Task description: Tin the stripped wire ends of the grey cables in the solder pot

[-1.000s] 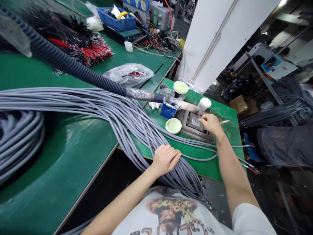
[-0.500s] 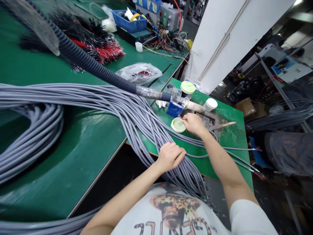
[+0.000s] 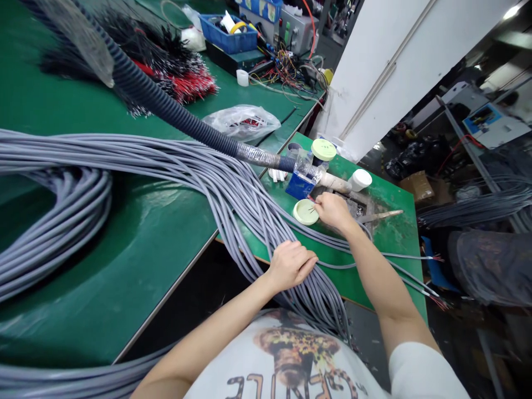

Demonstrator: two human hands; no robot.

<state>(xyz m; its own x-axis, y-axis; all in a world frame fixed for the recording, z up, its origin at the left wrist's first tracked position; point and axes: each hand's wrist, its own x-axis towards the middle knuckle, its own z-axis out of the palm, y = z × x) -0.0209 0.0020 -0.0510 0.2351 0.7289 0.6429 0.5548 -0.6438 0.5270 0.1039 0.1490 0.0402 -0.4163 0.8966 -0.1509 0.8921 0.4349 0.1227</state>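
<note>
A thick bundle of grey cables (image 3: 249, 205) runs across the bench and bends down toward my body. My left hand (image 3: 292, 266) lies over the bundle with its fingers curled round some of the cables; its fingertips are hidden. Pinched in my right hand (image 3: 333, 211) is a grey cable's end, its thin red and dark wires (image 3: 311, 206) poking out past the fingers. These wire tips are over a shallow pale-green round dish (image 3: 305, 213); whether they touch its contents I cannot tell. A blue box (image 3: 300, 184) stands just behind the dish.
A ribbed black hose (image 3: 178, 116) crosses above the cables, ending in a pale nozzle (image 3: 334, 182). Nearby are a lidded jar (image 3: 323, 149), a white cup (image 3: 360, 179) and a flat wooden-looking stick (image 3: 380, 215). Stripped cable ends (image 3: 438, 302) overhang the right edge.
The whole view has shifted slightly, so the bench items appear a little further right. Both hands keep their hold, and the wire tips are still over the dish.
</note>
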